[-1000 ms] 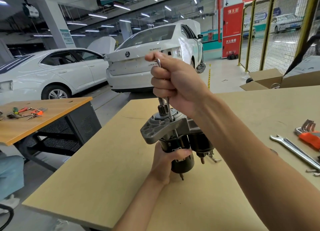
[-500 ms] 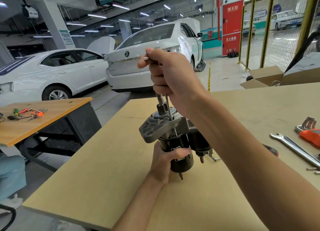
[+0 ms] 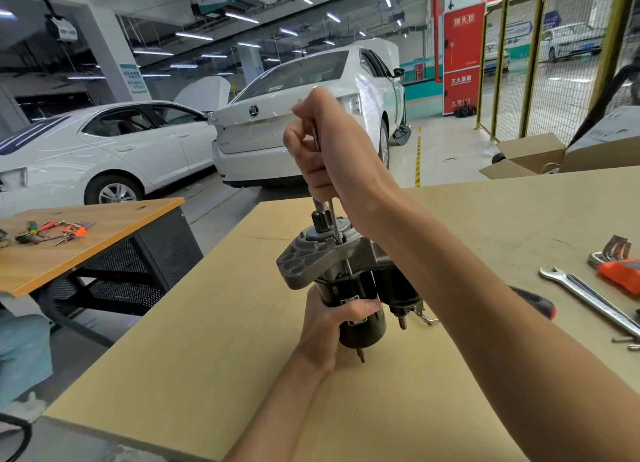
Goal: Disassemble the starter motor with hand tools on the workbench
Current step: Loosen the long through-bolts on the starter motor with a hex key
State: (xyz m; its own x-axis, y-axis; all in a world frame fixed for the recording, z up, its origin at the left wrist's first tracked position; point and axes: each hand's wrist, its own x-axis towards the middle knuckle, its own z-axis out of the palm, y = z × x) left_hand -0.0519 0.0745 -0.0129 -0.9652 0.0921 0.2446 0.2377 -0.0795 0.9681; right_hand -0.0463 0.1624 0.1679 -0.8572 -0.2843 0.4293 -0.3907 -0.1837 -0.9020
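The starter motor [image 3: 304, 264] stands upright on the workbench [image 3: 214, 323], grey nose housing on top, black body below. My left hand [image 3: 332, 326] grips the black body from the left. My right hand [image 3: 332, 149] is clenched round a thin metal hex key [image 3: 333, 219]. The key's long shaft runs straight down into a bolt on top of the housing, beside the pinion gear. The solenoid sits behind the body, partly hidden by my right forearm.
A combination wrench [image 3: 588, 295], an orange hex key set [image 3: 620, 267] and a red-handled screwdriver [image 3: 540, 302] lie on the bench to the right. A second table [image 3: 104, 226] with hand tools stands to the left. Cardboard boxes [image 3: 530, 156] sit behind the bench.
My right hand has turned round the key's axis, so the key's short bent end no longer sticks out past my fingers. The motor and my left hand stay where they were.
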